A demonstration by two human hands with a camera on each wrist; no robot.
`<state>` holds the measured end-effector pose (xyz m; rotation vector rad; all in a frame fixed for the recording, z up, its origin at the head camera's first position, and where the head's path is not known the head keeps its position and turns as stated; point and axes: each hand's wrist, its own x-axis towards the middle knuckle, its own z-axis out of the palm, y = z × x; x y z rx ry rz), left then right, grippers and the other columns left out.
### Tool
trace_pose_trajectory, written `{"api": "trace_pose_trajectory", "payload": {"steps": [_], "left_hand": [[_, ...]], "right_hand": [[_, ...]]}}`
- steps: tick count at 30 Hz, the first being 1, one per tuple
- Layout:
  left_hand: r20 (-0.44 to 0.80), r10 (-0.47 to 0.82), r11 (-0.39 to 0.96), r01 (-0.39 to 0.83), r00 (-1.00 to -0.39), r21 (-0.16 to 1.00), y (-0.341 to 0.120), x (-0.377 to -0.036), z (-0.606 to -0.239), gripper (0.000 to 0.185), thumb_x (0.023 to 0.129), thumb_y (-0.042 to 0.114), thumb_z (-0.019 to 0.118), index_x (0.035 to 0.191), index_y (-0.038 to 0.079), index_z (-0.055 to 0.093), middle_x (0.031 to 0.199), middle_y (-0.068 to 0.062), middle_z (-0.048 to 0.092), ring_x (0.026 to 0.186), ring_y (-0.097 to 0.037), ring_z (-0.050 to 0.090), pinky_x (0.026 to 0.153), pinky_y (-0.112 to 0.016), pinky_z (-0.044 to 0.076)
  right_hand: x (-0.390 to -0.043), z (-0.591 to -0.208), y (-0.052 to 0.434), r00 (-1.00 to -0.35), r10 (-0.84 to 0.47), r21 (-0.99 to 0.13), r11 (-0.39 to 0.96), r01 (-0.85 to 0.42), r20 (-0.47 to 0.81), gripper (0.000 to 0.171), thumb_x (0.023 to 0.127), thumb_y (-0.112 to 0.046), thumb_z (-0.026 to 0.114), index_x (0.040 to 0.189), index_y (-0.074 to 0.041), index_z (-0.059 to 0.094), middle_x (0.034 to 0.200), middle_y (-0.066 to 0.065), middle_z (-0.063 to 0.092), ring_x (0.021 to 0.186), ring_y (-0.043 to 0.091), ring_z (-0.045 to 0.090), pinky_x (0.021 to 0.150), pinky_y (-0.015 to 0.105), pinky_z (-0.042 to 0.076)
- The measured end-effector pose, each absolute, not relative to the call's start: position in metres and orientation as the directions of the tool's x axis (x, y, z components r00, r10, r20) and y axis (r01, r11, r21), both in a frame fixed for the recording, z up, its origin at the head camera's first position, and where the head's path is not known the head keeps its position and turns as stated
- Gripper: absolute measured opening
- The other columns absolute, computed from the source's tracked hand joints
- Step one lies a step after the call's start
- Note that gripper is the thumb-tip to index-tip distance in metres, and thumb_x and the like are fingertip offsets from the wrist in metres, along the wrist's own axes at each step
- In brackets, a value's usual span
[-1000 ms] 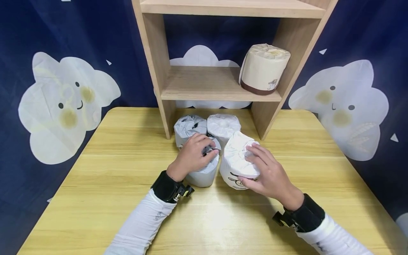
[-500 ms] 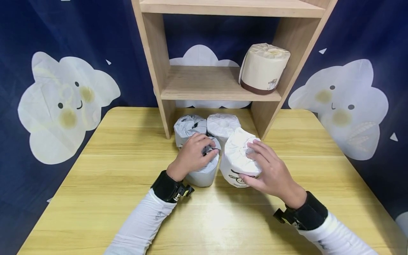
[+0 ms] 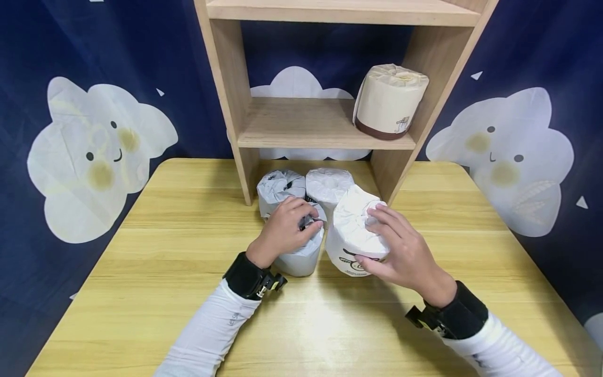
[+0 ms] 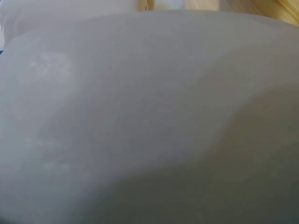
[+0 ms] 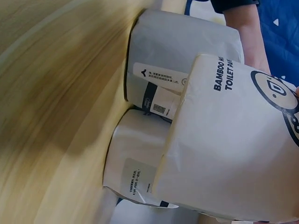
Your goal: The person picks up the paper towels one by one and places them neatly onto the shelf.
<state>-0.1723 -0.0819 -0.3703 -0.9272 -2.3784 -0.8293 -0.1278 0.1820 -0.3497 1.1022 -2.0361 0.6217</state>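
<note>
My right hand (image 3: 405,254) grips a white-wrapped toilet roll (image 3: 355,225) from its right side, fingers on the top and thumb on the front. In the right wrist view this roll (image 5: 224,149), printed with black lettering, hangs tilted and clear of the table. To its left, my left hand (image 3: 285,228) holds the top of a grey-wrapped toilet roll (image 3: 298,263) standing on the table, with thumb and fingers curled at its centre. The grey wrapper (image 4: 140,102) fills the left wrist view. Behind stand another grey roll (image 3: 281,186) and another white roll (image 3: 330,183).
A wooden shelf unit (image 3: 330,141) stands at the table's back, its side panels flanking the rear rolls. A cream toilet roll with a brown base (image 3: 391,104) sits on its middle board, at the right. A dark blue cloud-patterned curtain (image 3: 188,78) hangs behind.
My right hand has lifted the white toilet roll slightly and shifted it a little to the right and away from me. The left hand and the grey roll have stayed put.
</note>
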Motion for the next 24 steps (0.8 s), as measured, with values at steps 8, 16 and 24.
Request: {"api": "trace_pose_trajectory", "payload": {"steps": [8,16,24], "left_hand": [[0.591,0.447,0.599,0.715,-0.672,0.361,-0.081,-0.174,-0.371,0.016,0.087,0.026,0.068,0.088,0.01,0.069,0.09,-0.002,0.065,0.09,-0.021,0.056,0.086,-0.037,0.044],[0.587,0.449,0.604,0.713,-0.673,0.356,-0.082,-0.174,-0.371,0.016,0.087,0.027,0.067,0.088,0.011,0.069,0.09,-0.001,0.065,0.091,-0.021,0.056,0.085,-0.036,0.044],[0.592,0.449,0.596,0.718,-0.669,0.36,-0.082,-0.174,-0.372,0.015,0.087,0.026,0.067,0.087,0.011,0.069,0.089,-0.001,0.065,0.09,-0.021,0.056,0.085,-0.037,0.044]], "right_hand": [[-0.129,-0.347,0.183,-0.352,-0.496,-0.064,0.508,-0.859,0.794,0.055,0.087,-0.05,0.061,0.094,0.004,0.062,0.118,0.022,0.062,0.114,0.041,0.055,0.108,0.032,0.033],[-0.131,-0.344,0.183,-0.348,-0.499,-0.058,0.507,-0.86,0.794,0.055,0.087,-0.05,0.061,0.094,0.005,0.061,0.118,0.022,0.062,0.115,0.041,0.055,0.108,0.031,0.033],[-0.135,-0.338,0.182,-0.338,-0.498,-0.043,0.513,-0.857,0.798,0.055,0.087,-0.05,0.06,0.093,0.005,0.061,0.118,0.022,0.062,0.114,0.041,0.055,0.108,0.029,0.033]]}}
